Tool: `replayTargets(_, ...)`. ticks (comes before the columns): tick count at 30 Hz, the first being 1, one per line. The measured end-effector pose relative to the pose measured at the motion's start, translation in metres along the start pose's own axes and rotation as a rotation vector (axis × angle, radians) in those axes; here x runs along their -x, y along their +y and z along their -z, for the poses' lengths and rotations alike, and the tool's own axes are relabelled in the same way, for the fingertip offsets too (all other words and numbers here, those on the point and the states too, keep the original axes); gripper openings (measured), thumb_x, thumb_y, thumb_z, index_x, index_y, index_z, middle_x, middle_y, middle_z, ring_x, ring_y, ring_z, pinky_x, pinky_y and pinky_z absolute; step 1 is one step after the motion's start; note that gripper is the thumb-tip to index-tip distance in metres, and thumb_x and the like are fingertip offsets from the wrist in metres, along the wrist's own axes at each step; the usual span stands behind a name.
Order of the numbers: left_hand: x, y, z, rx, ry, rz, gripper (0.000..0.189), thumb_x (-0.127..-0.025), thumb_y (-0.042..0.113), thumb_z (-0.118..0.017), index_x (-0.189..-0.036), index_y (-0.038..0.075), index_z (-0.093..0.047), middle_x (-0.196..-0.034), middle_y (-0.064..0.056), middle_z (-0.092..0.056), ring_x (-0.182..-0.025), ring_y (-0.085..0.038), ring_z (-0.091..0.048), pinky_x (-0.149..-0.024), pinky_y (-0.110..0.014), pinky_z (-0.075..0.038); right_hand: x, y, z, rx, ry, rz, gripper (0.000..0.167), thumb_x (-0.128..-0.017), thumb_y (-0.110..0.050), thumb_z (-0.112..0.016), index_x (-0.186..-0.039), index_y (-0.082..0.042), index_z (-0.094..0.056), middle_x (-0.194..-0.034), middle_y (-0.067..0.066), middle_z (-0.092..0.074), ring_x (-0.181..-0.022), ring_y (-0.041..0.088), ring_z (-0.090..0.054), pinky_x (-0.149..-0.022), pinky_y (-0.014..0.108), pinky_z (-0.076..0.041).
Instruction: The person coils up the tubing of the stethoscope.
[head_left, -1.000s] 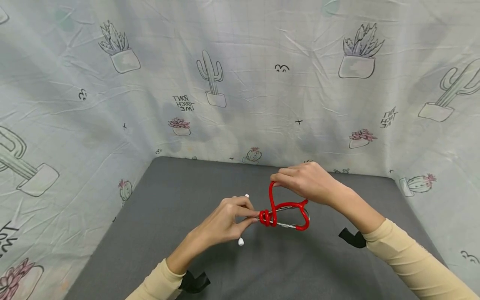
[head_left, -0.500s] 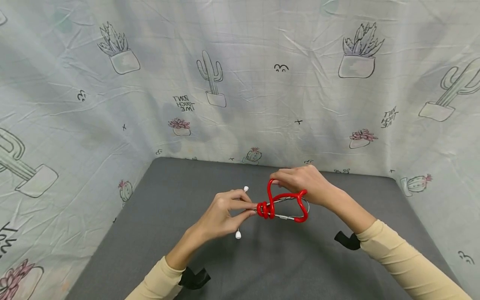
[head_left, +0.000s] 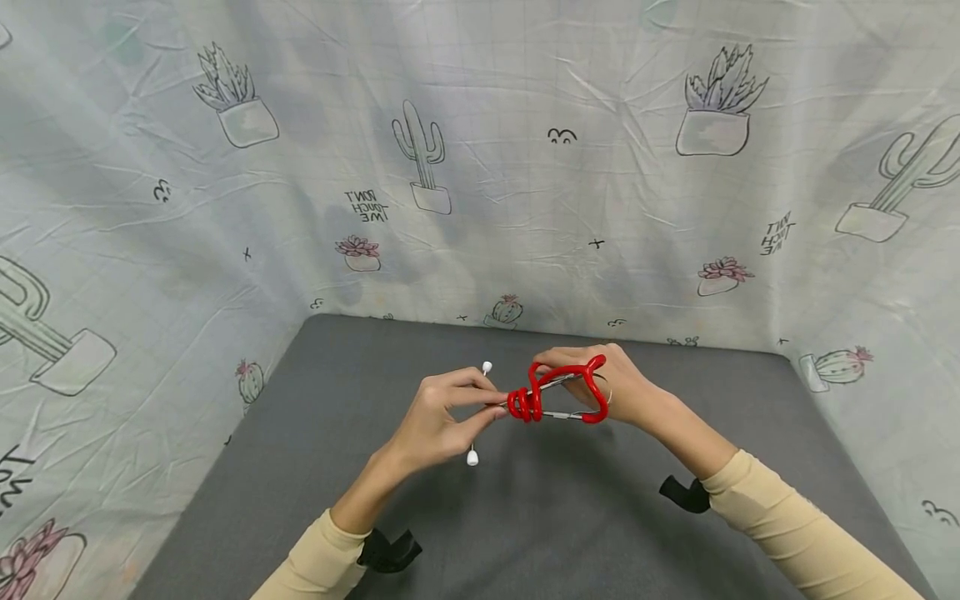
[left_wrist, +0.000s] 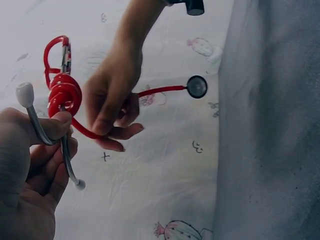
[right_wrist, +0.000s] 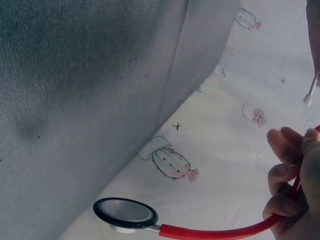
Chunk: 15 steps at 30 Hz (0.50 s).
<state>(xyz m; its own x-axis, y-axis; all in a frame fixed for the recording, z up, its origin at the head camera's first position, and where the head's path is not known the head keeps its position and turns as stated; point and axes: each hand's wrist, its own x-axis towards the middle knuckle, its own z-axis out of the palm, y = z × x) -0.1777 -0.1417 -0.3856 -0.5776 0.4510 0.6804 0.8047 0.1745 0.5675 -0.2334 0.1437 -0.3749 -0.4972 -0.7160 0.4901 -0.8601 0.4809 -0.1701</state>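
Note:
A red stethoscope [head_left: 525, 405] is held up between both hands, its tubing coiled several turns around its metal ear tubes. My left hand [head_left: 450, 417] pinches the ear tubes beside the coil; white ear tips [head_left: 472, 457] stick out above and below the fingers. With thumb and fingers, my right hand [left_wrist: 114, 97] grips the tubing just past the coil. Beyond that hand the tube's free end carries the round chest piece [right_wrist: 126, 213], which hangs loose in both wrist views. In the head view the right fingers are partly hidden behind the red loop.
A grey-covered table [head_left: 315, 392] lies beneath the hands. Pale curtains [head_left: 510, 192] printed with cacti stand behind it and at both sides. A black strap [head_left: 390, 552] shows at the left wrist, and another strap [head_left: 684, 493] at the right.
The right hand has come down behind the stethoscope's loop, drawing the raised tubing lower. The left hand and the coil have risen slightly and shifted a little to the left.

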Motion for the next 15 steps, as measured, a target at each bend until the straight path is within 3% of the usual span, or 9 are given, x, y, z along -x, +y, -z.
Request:
replayTargets(3, -0.001, 0.0, 0.003, 0.002, 0.012, 0.008, 0.02, -0.084, -0.007, -0.087, -0.102, 0.002, -0.086, -0.092, -0.006, -0.077, -0.077, -0.014, -0.069, -0.068, -0.019, -0.056, 0.003, 0.0, -0.004, 0.007, 0.047, 0.048, 0.04, -0.082, 0.001, -0.089, -0.118, -0.01, -0.078, -0.095, 0.003, -0.084, -0.061, 0.012, -0.069, -0.05, 0.014, -0.041)
replayTargets(5, -0.001, 0.0, 0.005, -0.003, 0.02, 0.014, 0.019, -0.084, -0.007, -0.087, -0.102, 0.002, -0.086, -0.093, -0.006, -0.078, -0.078, -0.014, -0.07, -0.068, -0.02, -0.056, 0.006, 0.0, -0.008, 0.023, 0.069, 0.084, 0.032, -0.089, -0.005, -0.087, -0.12, -0.009, -0.077, -0.087, 0.001, -0.082, -0.058, 0.01, -0.065, -0.051, 0.014, -0.04)
replayTargets(7, -0.002, 0.0, 0.007, -0.007, 0.029, 0.019, 0.019, -0.085, -0.007, -0.087, -0.102, 0.002, -0.086, -0.093, -0.006, -0.078, -0.079, -0.014, -0.071, -0.068, -0.02, -0.056, 0.007, 0.0, -0.012, 0.041, 0.089, 0.102, 0.015, -0.103, -0.019, -0.076, -0.115, -0.011, -0.075, -0.078, -0.001, -0.077, -0.052, 0.007, -0.053, -0.049, 0.013, -0.032)
replayTargets(9, -0.002, 0.0, 0.008, -0.01, 0.039, 0.027, 0.018, -0.085, -0.006, -0.087, -0.102, 0.002, -0.086, -0.092, -0.006, -0.078, -0.079, -0.014, -0.072, -0.067, -0.02, -0.056, 0.009, -0.002, -0.015, 0.075, 0.105, 0.11, 0.024, -0.112, -0.034, -0.058, -0.116, -0.013, -0.07, -0.072, -0.002, -0.071, -0.05, 0.007, -0.044, -0.05, 0.013, -0.028)
replayTargets(11, -0.002, 0.0, 0.009, -0.012, 0.053, 0.039, 0.018, -0.086, -0.006, -0.087, -0.102, 0.002, -0.086, -0.092, -0.006, -0.078, -0.078, -0.014, -0.072, -0.067, -0.02, -0.056, 0.009, -0.004, -0.018, 0.09, 0.123, 0.099, 0.032, -0.113, -0.042, -0.049, -0.117, -0.014, -0.064, -0.07, 0.0, -0.071, -0.048, 0.008, -0.045, -0.049, 0.013, -0.029)
replayTargets(13, -0.002, 0.0, 0.009, -0.014, 0.068, 0.057, 0.017, -0.086, -0.006, -0.087, -0.101, 0.002, -0.087, -0.091, -0.005, -0.078, -0.078, -0.014, -0.072, -0.067, -0.021, -0.056, 0.009, -0.007, -0.02, 0.1, 0.122, 0.077, 0.022, -0.111, -0.034, -0.06, -0.12, -0.015, -0.061, -0.074, 0.001, -0.074, -0.048, 0.011, -0.053, -0.048, 0.014, -0.032)
replayTargets(15, -0.002, -0.001, 0.009, -0.019, 0.083, 0.075, 0.017, -0.086, -0.005, -0.087, -0.101, 0.003, -0.087, -0.089, -0.005, -0.078, -0.078, -0.014, -0.071, -0.067, -0.022, -0.056, 0.009, -0.011, -0.022, 0.086, 0.105, 0.039, 0.025, -0.102, -0.019, -0.076, -0.124, -0.014, -0.066, -0.081, 0.002, -0.079, -0.051, 0.013, -0.06, -0.048, 0.013, -0.034)
